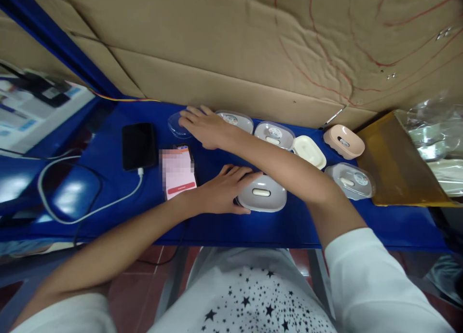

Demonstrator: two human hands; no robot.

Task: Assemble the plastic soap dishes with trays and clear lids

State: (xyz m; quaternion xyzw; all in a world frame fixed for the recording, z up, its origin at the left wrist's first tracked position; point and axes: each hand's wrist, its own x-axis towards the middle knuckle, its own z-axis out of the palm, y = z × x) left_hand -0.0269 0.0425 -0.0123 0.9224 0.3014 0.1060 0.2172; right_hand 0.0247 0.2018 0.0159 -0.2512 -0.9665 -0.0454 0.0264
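Note:
My left hand (226, 191) grips the left side of a grey soap dish (273, 200), thumb at its near edge and fingers at its far edge. A cream oval piece lies in the slot at the dish's middle. Crossing above it, my right arm reaches to the back left. There my right hand (202, 126) has its fingers curled over the right part of a clear plastic lid (176, 126); the thumb is hidden. Beside that hand sits a grey dish with a clear cover (235, 120), partly hidden by my arm.
Further right stand another covered grey dish (275, 135), a cream tray (309, 152), a peach dish (344, 141) and a covered dish (350, 180). A cardboard box (401, 169) holds wrapped pieces. Leftward lie a phone (179, 171) and a black device (138, 146) with a white cable.

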